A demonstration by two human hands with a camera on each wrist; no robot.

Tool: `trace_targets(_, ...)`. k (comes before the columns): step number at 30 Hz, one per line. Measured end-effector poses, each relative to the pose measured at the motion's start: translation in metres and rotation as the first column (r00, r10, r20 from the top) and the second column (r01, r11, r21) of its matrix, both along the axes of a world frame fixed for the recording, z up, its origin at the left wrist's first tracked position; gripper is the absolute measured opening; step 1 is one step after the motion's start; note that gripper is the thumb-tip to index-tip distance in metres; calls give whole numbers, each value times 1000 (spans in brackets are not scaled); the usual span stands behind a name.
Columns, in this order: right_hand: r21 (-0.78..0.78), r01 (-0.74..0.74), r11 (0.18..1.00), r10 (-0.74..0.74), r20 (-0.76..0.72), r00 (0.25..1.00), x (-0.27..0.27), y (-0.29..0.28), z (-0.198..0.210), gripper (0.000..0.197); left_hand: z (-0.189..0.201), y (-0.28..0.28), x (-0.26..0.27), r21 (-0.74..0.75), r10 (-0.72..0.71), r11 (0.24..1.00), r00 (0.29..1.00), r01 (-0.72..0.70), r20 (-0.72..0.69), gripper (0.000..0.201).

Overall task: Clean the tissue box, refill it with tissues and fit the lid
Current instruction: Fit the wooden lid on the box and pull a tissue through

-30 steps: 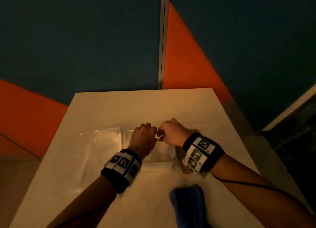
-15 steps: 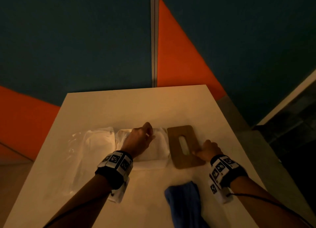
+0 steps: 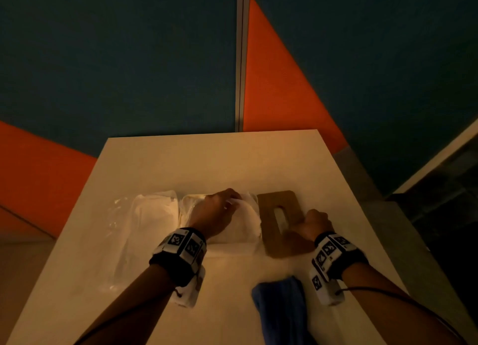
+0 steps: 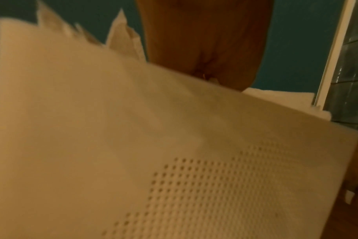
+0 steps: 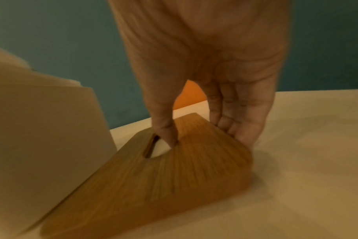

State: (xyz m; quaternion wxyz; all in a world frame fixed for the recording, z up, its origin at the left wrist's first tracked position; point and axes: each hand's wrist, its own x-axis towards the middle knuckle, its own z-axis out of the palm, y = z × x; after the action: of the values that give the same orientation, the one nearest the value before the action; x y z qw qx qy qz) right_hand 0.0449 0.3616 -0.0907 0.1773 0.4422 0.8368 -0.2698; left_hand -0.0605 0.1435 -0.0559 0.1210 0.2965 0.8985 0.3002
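Right hand (image 5: pixel 198 100) pinches the lid (image 5: pixel 164 174) at centre frame; left hand (image 3: pixel 214 212) pinches tissue (image 3: pixel 243 202), which may tear when threaded.

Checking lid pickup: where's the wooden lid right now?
Head view: the wooden lid lies on the table, right of the tissue box, with the right hand gripping its near right edge.

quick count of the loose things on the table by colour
White, 2: white perforated tissue box, loose stack of white tissues
Brown, 1: brown wooden slotted lid
Blue, 1: dark blue cloth
Clear, 1: clear plastic wrapper
Total: 5
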Motion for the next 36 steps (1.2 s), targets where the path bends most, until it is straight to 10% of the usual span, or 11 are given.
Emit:
trace_targets(8, 144, -27, 989, 32, -32, 999, 17, 16, 8, 68, 1, 1, -4, -96, 78, 994, 976, -59, 204, 11)
trace_targets(13, 51, -14, 999, 29, -308, 951, 16, 33, 33, 39, 8, 1, -3, -81, 103, 993, 966, -86, 237, 21)
trace_targets(19, 56, -465, 883, 428, -503, 751, -15, -4, 104, 57, 15, -6, -3, -68, 156, 988, 920, -141, 359, 16)
trace_targets(26, 143, -765, 628, 762, -314, 566, -65, -57, 112, 64, 7, -26, -8, 58, 236, 927, 697, -370, 677, 35)
trace_targets(31, 125, -770, 626, 766, -283, 577, -81, -56, 104, 66, 35, -32, 9, 115, 142, 921, 597, -372, 790, 39)
trace_targets(36, 109, -760, 641, 753, -280, 595, -89, -49, 96, 65, 29, -32, -3, 136, 63, 807, 313, -574, 948, 35)
